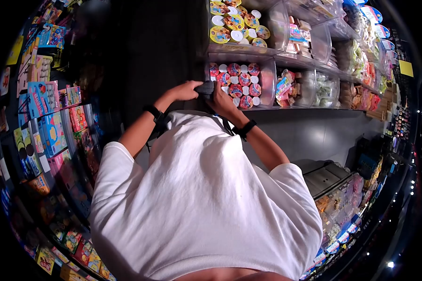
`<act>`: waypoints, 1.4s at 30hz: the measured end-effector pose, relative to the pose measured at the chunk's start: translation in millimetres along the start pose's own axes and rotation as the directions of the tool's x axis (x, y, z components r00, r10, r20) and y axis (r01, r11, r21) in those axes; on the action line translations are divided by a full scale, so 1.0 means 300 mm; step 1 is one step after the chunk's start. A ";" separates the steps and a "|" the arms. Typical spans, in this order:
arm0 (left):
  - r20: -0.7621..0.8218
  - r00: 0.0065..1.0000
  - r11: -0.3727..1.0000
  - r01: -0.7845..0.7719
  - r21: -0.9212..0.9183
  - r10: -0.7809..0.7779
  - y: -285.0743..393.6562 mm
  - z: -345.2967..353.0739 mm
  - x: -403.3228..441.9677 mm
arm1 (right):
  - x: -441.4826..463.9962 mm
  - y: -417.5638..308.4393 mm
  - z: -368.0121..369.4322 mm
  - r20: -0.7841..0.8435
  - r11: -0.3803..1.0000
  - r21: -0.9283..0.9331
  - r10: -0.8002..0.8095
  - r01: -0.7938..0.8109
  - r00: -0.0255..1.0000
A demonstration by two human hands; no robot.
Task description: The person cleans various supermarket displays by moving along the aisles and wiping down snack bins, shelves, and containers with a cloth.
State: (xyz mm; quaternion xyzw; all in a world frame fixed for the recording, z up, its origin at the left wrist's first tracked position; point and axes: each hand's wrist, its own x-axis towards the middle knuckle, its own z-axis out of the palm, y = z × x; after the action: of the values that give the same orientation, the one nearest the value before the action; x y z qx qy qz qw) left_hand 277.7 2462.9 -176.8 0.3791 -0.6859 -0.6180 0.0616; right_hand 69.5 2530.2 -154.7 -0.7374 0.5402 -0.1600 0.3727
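Note:
My right hand (223, 103) is closed around a small bunched dark grey cloth (205, 89), at the left front corner of a clear bin. From the other side, my left hand (186, 91) reaches the same cloth, its fingers closed against the cloth's edge. Just beyond my right hand, the clear bin (268, 84) holds red round-lidded cups (235, 90), some showing white undersides. Above that bin, another one holds yellow round-lidded cups (234, 21). Dark bands circle both my wrists.
More clear bins (326, 89) with wrapped sweets run off to the right in tiers. Shelves of colourful boxed snacks (54, 131) line the left side. At lower right stands another row of filled bins (340, 206). Dark floor (309, 133) shows under the bins.

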 end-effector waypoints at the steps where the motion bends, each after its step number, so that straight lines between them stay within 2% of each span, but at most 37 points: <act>1: -0.085 0.996 0.991 -0.011 -0.135 0.000 -0.037 0.001 0.039 | 0.033 0.024 0.013 -0.060 0.999 0.001 -0.053 0.053 0.997; 2: -0.168 0.986 0.963 -0.032 -0.267 -0.013 -0.081 0.004 0.082 | 0.075 0.059 0.028 -0.119 0.994 -0.001 -0.104 0.105 0.987; 4: -0.343 0.938 0.873 -0.126 -0.470 -0.049 -0.040 -0.021 0.111 | 0.155 0.077 0.028 -0.162 0.993 -0.038 -0.117 0.112 0.980; 5: -0.530 0.848 0.890 -0.263 -0.373 0.028 -0.057 -0.013 0.148 | 0.192 0.071 0.019 -0.176 0.994 0.016 -0.104 0.109 0.979; 6: -0.607 0.794 0.885 -0.308 -0.349 0.038 -0.077 -0.006 0.175 | 0.215 0.062 0.009 -0.167 0.997 0.036 -0.055 0.062 0.984; 8: -0.702 0.695 0.932 -0.339 -0.129 0.155 -0.109 0.013 0.220 | 0.234 0.055 0.010 -0.227 0.996 0.051 -0.064 0.078 0.972; 9: -0.697 0.699 0.931 -0.342 -0.127 0.161 -0.122 0.021 0.225 | 0.230 0.059 0.017 -0.235 0.996 0.050 -0.060 0.074 0.970; 11: -0.705 0.676 0.923 -0.376 -0.082 0.213 -0.138 0.060 0.199 | 0.210 0.075 0.039 -0.313 0.984 -0.038 -0.176 0.172 0.933; 12: -0.641 0.738 0.927 -0.359 -0.109 0.211 -0.117 0.059 0.157 | 0.185 0.059 0.041 -0.268 0.997 0.001 -0.076 0.079 0.960; 14: -0.483 0.866 0.968 -0.218 -0.127 0.132 -0.083 0.058 0.071 | 0.105 0.008 0.032 -0.225 0.999 0.032 -0.014 0.022 0.974; 15: -0.371 0.925 0.888 -0.105 -0.447 -0.077 -0.016 0.075 0.014 | 0.071 0.014 0.043 -0.208 0.998 0.053 -0.023 0.035 0.978; 16: -0.372 0.925 0.888 -0.101 -0.449 -0.082 -0.027 0.084 -0.004 | 0.036 0.019 0.054 -0.204 0.998 0.056 -0.023 0.035 0.979; 18: -0.147 0.986 0.973 0.037 -0.228 -0.072 -0.080 0.108 -0.022 | -0.035 0.038 0.077 -0.122 0.999 0.004 -0.033 0.034 0.992; 19: -0.064 0.993 0.925 0.071 -0.374 -0.102 -0.103 0.132 -0.032 | -0.066 0.042 0.088 -0.108 1.000 0.009 -0.024 0.025 0.994; 20: -0.032 0.992 0.906 0.099 -0.411 -0.122 -0.073 0.138 -0.060 | -0.089 0.046 0.092 -0.096 0.999 0.029 -0.028 0.030 0.995; 23: 0.020 0.984 0.927 0.176 -0.331 -0.180 -0.031 0.110 -0.100 | -0.080 0.051 0.089 -0.089 0.999 0.046 0.006 -0.002 0.996; 24: -0.155 0.987 0.998 -0.039 -0.038 0.033 -0.015 0.087 -0.103 | -0.053 0.054 0.081 -0.062 0.999 0.019 0.035 -0.034 0.997; 25: -0.243 0.924 0.932 -0.224 0.284 0.296 0.005 0.061 -0.097 | -0.030 0.059 0.070 -0.043 0.998 -0.008 0.069 -0.069 0.997; 26: -0.271 0.927 0.958 -0.212 0.194 0.260 0.092 0.019 -0.108 | -0.010 0.031 0.055 -0.162 1.000 0.026 -0.007 0.011 0.987; 28: -0.369 0.880 0.941 -0.208 0.267 0.299 0.162 -0.023 -0.104 | 0.044 0.032 0.056 -0.275 0.996 0.067 -0.032 0.052 0.961; 29: -0.404 0.833 0.907 -0.243 0.344 0.377 0.168 -0.028 -0.089 | 0.063 0.024 0.055 -0.283 0.995 0.100 0.047 -0.019 0.958; 30: -0.378 0.841 0.899 -0.256 0.354 0.388 0.177 -0.022 -0.075 | 0.067 0.012 0.045 -0.307 0.994 0.108 0.063 -0.031 0.950; 32: -0.360 0.816 0.805 -0.198 0.560 0.452 0.181 -0.006 -0.061 | 0.056 -0.003 0.038 -0.286 0.994 0.066 0.099 -0.084 0.953; 33: -0.319 0.858 0.798 -0.158 0.582 0.403 0.176 0.009 -0.053 | 0.036 0.005 0.044 -0.345 0.998 0.057 0.028 -0.009 0.938; 34: -0.281 0.868 0.787 -0.180 0.590 0.409 0.173 0.028 -0.044 | 0.005 0.015 0.045 -0.370 0.997 0.071 0.056 -0.032 0.927; 36: -0.185 0.857 0.639 -0.199 0.743 0.481 0.228 0.075 -0.061 | -0.068 0.003 0.012 -0.167 0.994 0.058 0.096 -0.088 0.981; 37: -0.090 0.879 0.583 -0.231 0.779 0.468 0.228 0.088 -0.058 | -0.105 0.022 0.027 -0.161 0.988 0.100 0.134 -0.119 0.978; 38: -0.014 0.883 0.537 -0.273 0.798 0.470 0.218 0.109 -0.041 | -0.142 0.032 0.006 -0.081 0.988 0.078 0.138 -0.132 0.987; 40: 0.101 0.890 0.563 -0.365 0.742 0.445 0.210 0.155 -0.008 | -0.223 0.083 -0.010 -0.087 0.991 0.079 0.116 -0.109 0.989; 41: 0.180 0.876 0.581 -0.438 0.686 0.448 0.225 0.169 0.011 | -0.262 0.109 -0.023 -0.143 0.994 0.067 0.089 -0.080 0.986; 42: 0.192 0.871 0.576 -0.449 0.683 0.452 0.229 0.193 0.034 | -0.295 0.112 -0.070 -0.040 0.975 0.026 0.221 -0.220 0.974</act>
State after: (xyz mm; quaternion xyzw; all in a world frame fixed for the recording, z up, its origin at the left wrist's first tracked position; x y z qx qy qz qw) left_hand 208.0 2499.6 -132.3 0.1873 -0.9425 -0.2685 0.0672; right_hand 1.1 2598.7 -150.1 -0.6654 0.6247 -0.1389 0.3843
